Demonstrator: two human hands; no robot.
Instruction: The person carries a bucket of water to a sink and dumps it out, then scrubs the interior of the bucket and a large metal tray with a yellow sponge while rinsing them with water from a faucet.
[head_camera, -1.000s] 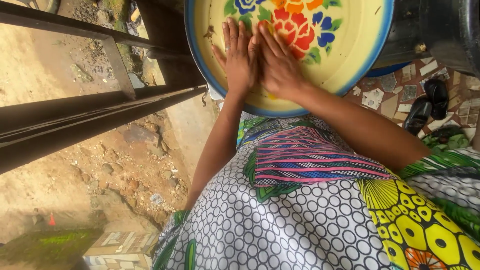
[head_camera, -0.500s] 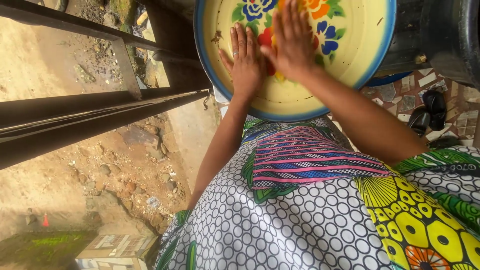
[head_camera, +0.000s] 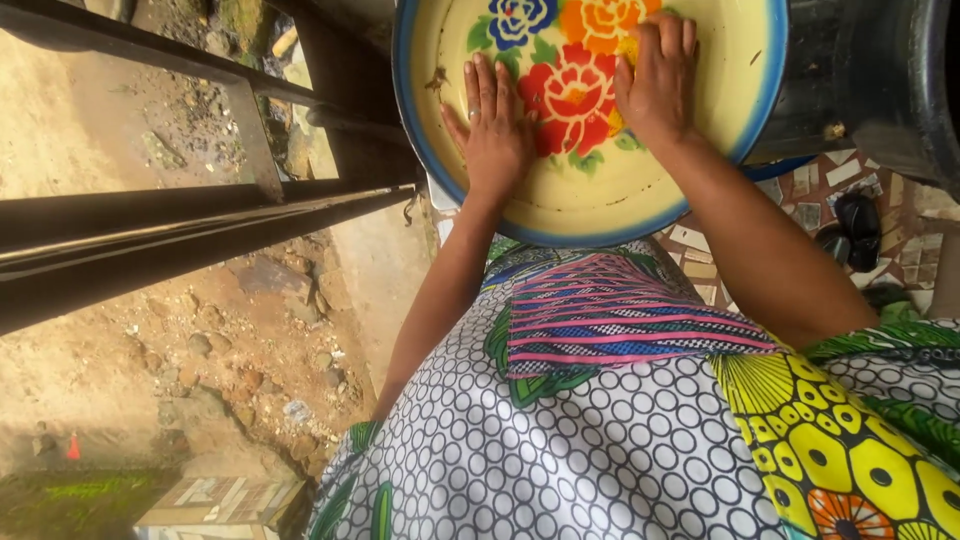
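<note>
A large round enamel basin (head_camera: 720, 120), cream inside with a blue rim and painted red, orange and blue flowers, sits in front of me at the top of the view. My left hand (head_camera: 497, 128) lies flat on its inner surface at the left, fingers together and extended. My right hand (head_camera: 657, 75) presses flat on the flowers further right, fingers slightly spread. Neither hand holds anything. A few dark specks lie near the basin's left rim.
A dark metal railing (head_camera: 180, 230) runs along the left, with bare stony ground (head_camera: 230, 350) below it. A dark drum (head_camera: 880, 80) stands at the top right. Mosaic tile floor (head_camera: 850, 190) shows beneath the basin. My patterned wrap (head_camera: 620, 420) fills the foreground.
Both hands have moved apart across the basin: the right one slid further right and up over the flowers, the left one stayed near the left side. The view shifted slightly.
</note>
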